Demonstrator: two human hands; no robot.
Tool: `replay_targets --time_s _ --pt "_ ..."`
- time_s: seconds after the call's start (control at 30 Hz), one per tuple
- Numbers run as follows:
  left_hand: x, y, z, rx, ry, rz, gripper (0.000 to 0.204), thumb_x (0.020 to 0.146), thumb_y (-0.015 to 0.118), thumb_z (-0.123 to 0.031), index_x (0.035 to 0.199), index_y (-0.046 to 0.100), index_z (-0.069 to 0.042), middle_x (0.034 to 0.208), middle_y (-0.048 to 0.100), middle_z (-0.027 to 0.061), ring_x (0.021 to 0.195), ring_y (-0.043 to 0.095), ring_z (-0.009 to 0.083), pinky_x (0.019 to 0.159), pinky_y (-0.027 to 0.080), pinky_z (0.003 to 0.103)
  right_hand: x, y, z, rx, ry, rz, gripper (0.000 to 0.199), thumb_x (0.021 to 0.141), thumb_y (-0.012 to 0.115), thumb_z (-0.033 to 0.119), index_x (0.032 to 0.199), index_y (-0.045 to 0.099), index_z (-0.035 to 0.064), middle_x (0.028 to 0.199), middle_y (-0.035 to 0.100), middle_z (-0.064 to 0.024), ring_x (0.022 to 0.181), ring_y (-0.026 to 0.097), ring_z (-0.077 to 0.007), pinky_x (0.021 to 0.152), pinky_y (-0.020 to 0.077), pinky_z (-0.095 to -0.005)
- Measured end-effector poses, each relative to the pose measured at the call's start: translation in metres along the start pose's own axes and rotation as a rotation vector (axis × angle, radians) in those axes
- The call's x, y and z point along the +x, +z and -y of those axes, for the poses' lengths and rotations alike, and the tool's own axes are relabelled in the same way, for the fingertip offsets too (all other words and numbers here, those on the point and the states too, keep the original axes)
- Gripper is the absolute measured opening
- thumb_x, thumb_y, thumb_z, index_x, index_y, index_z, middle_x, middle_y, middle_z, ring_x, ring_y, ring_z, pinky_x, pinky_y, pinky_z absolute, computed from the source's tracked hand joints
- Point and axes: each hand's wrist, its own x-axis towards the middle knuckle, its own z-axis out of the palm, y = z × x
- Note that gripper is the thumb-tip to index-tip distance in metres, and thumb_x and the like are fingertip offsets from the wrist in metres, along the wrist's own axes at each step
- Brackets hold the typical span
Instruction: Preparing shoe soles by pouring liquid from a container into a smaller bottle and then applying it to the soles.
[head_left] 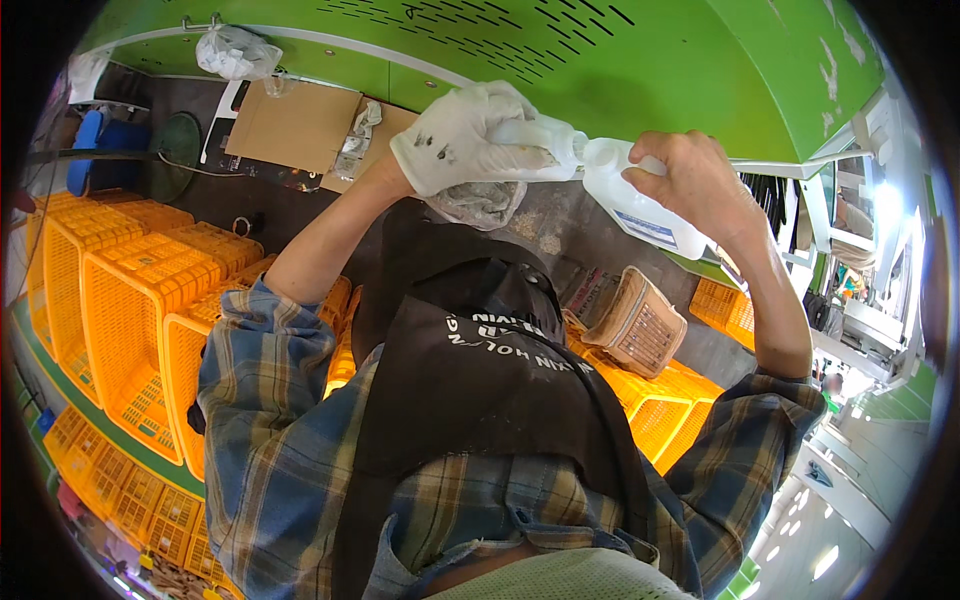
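My left hand (455, 140), in a stained white glove, is closed round a translucent white plastic bottle (545, 135). That bottle lies almost on its side, its neck pointing right. My right hand (700, 185) is bare and grips a white plastic jug (640, 212) with a blue-and-white label. The jug tilts, its open mouth up and to the left. The two necks meet or nearly meet; whether liquid passes between them I cannot tell. Just below my gloved hand shows a crumpled clear plastic bag (480, 205).
A green slotted machine panel (640, 60) spans the top. Orange crates (130, 310) are stacked at left, with more orange crates (665, 400) at right beneath a woven basket (640, 325). Flat cardboard (295, 125) lies at upper left, near a hanging plastic bag (237, 52).
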Motion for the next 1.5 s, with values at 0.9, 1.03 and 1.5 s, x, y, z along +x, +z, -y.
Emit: replay_targets --time_s 0.9,1.03,1.5 --pt "-0.0031 0.0038 0.0008 0.024 0.035 -0.029 0.036 0.078 0.077 -0.03 0.1 0.066 -0.003 0.094 0.064 0.009 0.086 0.06 0.0244 0.076 0.048 0.033 -0.001 -0.0004 0.0005 -0.04 -0.033 0.004 0.025 0.081 0.069 0.019 0.094 0.069 -0.0028 0.087 0.067 -0.0232 0.086 0.066 -0.038 0.083 0.051 -0.0433" --pt "-0.0025 0.0028 0.0013 0.039 0.061 -0.014 0.037 0.078 0.076 -0.03 0.101 0.066 -0.003 0.095 0.064 0.009 0.087 0.061 0.0251 0.077 0.048 0.033 0.0005 -0.0008 0.0008 -0.04 -0.01 0.037 0.024 0.081 0.069 0.019 0.093 0.07 -0.0025 0.087 0.067 -0.0233 0.086 0.066 -0.0378 0.083 0.0508 -0.0431" --pt "-0.0046 0.0039 0.0024 0.105 0.152 -0.02 0.034 0.079 0.076 -0.027 0.102 0.066 -0.004 0.096 0.064 0.0092 0.087 0.061 0.0252 0.077 0.048 0.033 0.001 -0.0003 0.0012 -0.025 0.0 0.071 0.026 0.081 0.07 0.022 0.094 0.069 -0.0004 0.089 0.066 -0.0215 0.088 0.063 -0.0365 0.083 0.0482 -0.0441"
